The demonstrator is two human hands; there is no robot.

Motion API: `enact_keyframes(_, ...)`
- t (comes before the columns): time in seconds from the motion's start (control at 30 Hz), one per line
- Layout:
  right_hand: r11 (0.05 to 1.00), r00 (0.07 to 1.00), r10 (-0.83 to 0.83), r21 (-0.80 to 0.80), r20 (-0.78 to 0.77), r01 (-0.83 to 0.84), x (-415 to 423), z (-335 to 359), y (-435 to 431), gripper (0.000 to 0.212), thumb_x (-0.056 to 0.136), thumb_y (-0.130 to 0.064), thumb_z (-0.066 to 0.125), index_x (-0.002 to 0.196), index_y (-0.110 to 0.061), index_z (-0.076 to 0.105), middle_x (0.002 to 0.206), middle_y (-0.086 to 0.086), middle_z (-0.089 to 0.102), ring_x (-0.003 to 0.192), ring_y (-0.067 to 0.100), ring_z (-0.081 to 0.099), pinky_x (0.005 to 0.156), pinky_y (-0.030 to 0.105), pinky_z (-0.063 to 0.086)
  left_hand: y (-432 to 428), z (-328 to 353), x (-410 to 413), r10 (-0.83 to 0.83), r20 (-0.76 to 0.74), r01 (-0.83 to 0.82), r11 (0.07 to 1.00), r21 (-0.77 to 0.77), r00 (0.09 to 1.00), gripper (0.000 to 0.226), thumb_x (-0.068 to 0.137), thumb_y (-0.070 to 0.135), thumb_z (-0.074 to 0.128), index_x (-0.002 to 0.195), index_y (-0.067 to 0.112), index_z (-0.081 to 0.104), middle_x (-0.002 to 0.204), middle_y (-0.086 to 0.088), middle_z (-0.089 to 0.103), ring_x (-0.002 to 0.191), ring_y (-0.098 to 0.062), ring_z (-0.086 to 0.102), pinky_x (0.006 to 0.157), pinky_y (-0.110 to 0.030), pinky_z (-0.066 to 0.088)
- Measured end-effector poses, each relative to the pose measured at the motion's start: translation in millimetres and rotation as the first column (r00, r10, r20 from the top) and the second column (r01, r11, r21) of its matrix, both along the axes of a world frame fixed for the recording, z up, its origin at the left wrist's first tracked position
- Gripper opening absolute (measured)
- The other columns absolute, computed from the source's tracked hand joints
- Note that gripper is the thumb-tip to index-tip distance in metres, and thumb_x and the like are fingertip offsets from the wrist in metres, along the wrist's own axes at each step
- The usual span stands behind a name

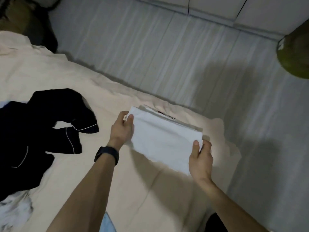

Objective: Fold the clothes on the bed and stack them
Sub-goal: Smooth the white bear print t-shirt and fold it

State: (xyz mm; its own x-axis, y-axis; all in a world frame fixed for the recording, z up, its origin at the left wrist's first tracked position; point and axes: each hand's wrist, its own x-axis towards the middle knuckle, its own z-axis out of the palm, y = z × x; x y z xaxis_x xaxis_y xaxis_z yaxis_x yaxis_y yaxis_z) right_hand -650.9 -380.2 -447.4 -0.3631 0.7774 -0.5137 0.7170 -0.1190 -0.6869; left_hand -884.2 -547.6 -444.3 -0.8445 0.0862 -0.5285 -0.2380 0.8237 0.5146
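near the right edge of the bed (66,72), the folded white garment (163,139) is held between both hands. left hand (122,129) grips its left end, right hand (200,158) pinches the near right corner. grey folded layers (189,126) show under its far edge; likely the stack, cannot confirm. count: 1 white piece folded. still unfolded: 1 dark heap with white piping (50,118) (possibly two pieces), 1 white-grey piece (15,210), 1 light blue scrap (107,223) at the bottom edge. judgement: under halfway.

No writing, label, brand or number can be read on anything in view.
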Motion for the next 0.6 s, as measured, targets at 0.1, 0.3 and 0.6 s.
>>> enact_keyframes(0.1,0.999,0.997,0.043,-0.027,0.058,-0.041,-2.8,-23.9,2.0,0.027,0.107,-0.031,0.043,0.122,-0.009,0.05,0.104,0.011,0.067,0.094,0.033,0.062,0.078,0.037,0.048,5.6,-25.9,-5.9,-0.097,0.006,0.097,0.995,-0.037,0.995,0.031,0.101,0.051,0.046,0.126,0.033,0.054,0.09,0.006,0.067,0.096,-0.028,0.061,0.079,-0.029,0.039)
enact_keyframes(0.3,0.993,0.992,0.115,0.022,0.044,-0.116,6.0,-50.3,10.5,0.021,0.105,-0.026,0.049,0.116,-0.008,0.05,0.084,0.008,0.063,0.079,0.034,0.064,0.066,0.032,0.04,6.9,-48.2,-7.3,-0.126,0.001,0.126,0.991,-0.035,0.992,0.033,0.101,0.051,0.048,0.129,0.035,0.057,0.111,0.01,0.066,0.103,-0.016,0.057,0.085,-0.025,0.038)
enact_keyframes(0.6,0.989,0.996,0.063,0.128,0.064,-0.071,14.2,-40.3,-1.8,0.04,0.097,-0.022,0.066,0.13,-0.002,0.054,0.124,0.017,0.056,0.109,0.038,0.059,0.095,0.051,0.05,10.4,-31.3,11.0,-0.31,-0.272,0.253,0.941,-0.225,0.911,0.048,0.1,0.047,0.054,0.141,0.023,0.051,0.133,-0.012,0.054,0.121,-0.033,0.051,0.096,-0.045,0.045)
